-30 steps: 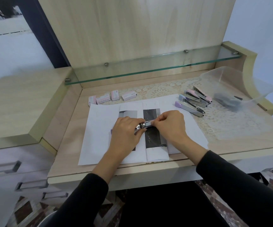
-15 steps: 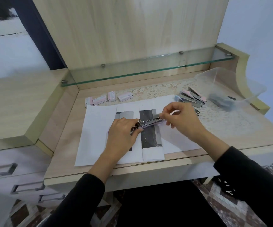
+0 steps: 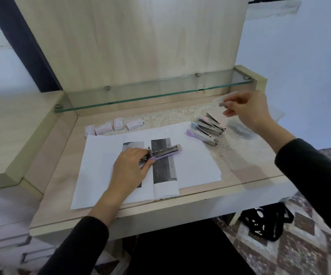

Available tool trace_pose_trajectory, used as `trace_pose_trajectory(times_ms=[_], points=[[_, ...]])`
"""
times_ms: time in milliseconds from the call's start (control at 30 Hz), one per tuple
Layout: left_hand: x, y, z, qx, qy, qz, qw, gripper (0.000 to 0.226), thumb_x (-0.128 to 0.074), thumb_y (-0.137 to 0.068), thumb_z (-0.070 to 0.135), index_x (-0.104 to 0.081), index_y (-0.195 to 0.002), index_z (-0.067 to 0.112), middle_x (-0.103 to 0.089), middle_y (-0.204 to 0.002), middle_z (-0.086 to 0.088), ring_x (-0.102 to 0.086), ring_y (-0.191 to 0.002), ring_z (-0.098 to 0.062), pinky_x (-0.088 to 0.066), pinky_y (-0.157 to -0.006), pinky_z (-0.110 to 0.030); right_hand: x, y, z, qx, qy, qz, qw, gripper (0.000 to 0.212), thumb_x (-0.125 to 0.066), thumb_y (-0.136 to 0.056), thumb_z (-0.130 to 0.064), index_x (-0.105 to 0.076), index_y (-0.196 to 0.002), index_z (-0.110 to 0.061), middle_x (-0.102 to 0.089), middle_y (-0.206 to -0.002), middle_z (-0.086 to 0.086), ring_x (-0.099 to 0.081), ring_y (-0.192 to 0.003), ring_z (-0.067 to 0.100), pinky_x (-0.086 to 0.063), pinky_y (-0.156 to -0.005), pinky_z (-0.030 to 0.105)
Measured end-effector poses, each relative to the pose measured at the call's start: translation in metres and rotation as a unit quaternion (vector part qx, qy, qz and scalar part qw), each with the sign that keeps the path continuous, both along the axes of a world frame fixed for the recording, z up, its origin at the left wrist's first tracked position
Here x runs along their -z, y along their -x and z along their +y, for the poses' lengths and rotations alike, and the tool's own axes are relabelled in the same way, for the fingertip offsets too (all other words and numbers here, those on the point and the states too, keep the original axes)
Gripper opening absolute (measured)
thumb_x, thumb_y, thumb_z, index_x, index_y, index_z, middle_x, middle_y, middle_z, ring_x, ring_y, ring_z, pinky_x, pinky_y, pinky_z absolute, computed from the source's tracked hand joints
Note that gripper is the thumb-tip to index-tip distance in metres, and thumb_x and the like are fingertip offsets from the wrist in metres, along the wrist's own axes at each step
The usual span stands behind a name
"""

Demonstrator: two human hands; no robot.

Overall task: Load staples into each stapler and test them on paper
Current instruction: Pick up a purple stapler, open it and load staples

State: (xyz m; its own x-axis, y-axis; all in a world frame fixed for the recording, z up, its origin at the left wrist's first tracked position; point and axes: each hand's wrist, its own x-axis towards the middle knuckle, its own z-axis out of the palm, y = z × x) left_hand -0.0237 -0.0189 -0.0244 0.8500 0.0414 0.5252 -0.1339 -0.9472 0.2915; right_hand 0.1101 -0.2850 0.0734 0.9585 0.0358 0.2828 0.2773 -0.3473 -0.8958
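Stapler (image 3: 166,151) lies open on the paper (image 3: 101,151) on the desk (image 3: 61,175), my left hand (image 3: 128,167) gripping its rear; loading, I judge, so my right hand (image 3: 248,110), pinching a blurred piece (image 3: 221,103), must feed it next.

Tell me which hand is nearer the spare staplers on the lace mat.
Right. The right hand hovers beside the spare staplers, pinching a grey piece; the left hand grips the purple stapler on the paper, farther off.
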Motion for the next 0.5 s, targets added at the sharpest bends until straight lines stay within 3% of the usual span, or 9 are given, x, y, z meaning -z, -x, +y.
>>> trace_pose_trajectory(times_ms=[67, 200, 267, 333, 400, 500], points=[[0.000, 0.000, 0.000, 0.003, -0.003, -0.005, 1.000, 0.026, -0.065, -0.077, 0.033, -0.069, -0.083, 0.008, -0.068, -0.076, -0.004, -0.060, -0.069, -0.024, -0.045, -0.063, -0.027, -0.007, -0.009, -0.016, 0.049, 0.035, -0.023, 0.998, 0.013, -0.054, -0.086, 0.001, -0.066, -0.090, -0.003, -0.063, -0.052, -0.014, -0.053, -0.038, 0.000, -0.043, -0.039, 0.007], [0.001, -0.001, 0.001, 0.007, 0.000, -0.010, 1.000, 0.028, -0.063, -0.075, 0.034, -0.069, -0.083, 0.008, -0.068, -0.075, -0.004, -0.061, -0.067, -0.024, -0.047, -0.061, -0.028, -0.007, -0.029, -0.038, 0.103, 0.141, -0.019, 0.984, 0.017, -0.055, -0.083, -0.001, -0.070, -0.083, -0.009, -0.057, -0.043, -0.016, -0.047, -0.039, 0.001, -0.039, -0.043, 0.008], [0.001, -0.001, 0.001, 0.009, 0.004, -0.010, 1.000, 0.028, -0.062, -0.075, 0.034, -0.070, -0.083, 0.009, -0.068, -0.075, -0.004, -0.061, -0.068, -0.024, -0.048, -0.062, -0.028, -0.002, -0.032, -0.042, 0.107, 0.207, -0.009, 0.972, 0.018, -0.055, -0.081, -0.004, -0.072, -0.084, -0.009, -0.066, -0.060, -0.007, -0.054, -0.054, 0.005, -0.049, -0.060, 0.019], [0.001, 0.000, 0.001, 0.012, 0.006, -0.013, 1.000, 0.028, -0.062, -0.075, 0.034, -0.070, -0.083, 0.008, -0.068, -0.075, -0.005, -0.061, -0.068, -0.025, -0.048, -0.062, -0.028, 0.002, -0.033, -0.043, 0.116, 0.251, -0.010, 0.961, 0.020, -0.054, -0.080, -0.005, -0.072, -0.086, -0.010, -0.069, -0.084, 0.010, -0.061, -0.075, 0.023, -0.053, -0.076, 0.033], [0.001, 0.000, 0.001, 0.013, 0.004, -0.017, 1.000, 0.028, -0.062, -0.075, 0.034, -0.069, -0.083, 0.008, -0.068, -0.075, -0.005, -0.061, -0.067, -0.025, -0.047, -0.061, -0.028, 0.005, -0.032, -0.043, 0.120, 0.269, -0.008, 0.956, 0.024, -0.050, -0.080, -0.003, -0.073, -0.085, -0.011, -0.070, -0.091, 0.013, -0.063, -0.081, 0.030, -0.054, -0.077, 0.037], [0.001, 0.000, 0.001, 0.013, 0.005, -0.017, 1.000, 0.029, -0.062, -0.075, 0.034, -0.069, -0.083, 0.008, -0.068, -0.075, -0.004, -0.061, -0.068, -0.025, -0.046, -0.061, -0.027, 0.006, -0.031, -0.042, 0.118, 0.270, 0.002, 0.956, 0.026, -0.050, -0.078, 0.000, -0.072, -0.088, -0.010, -0.070, -0.091, 0.014, -0.063, -0.081, 0.029, -0.053, -0.074, 0.033]])
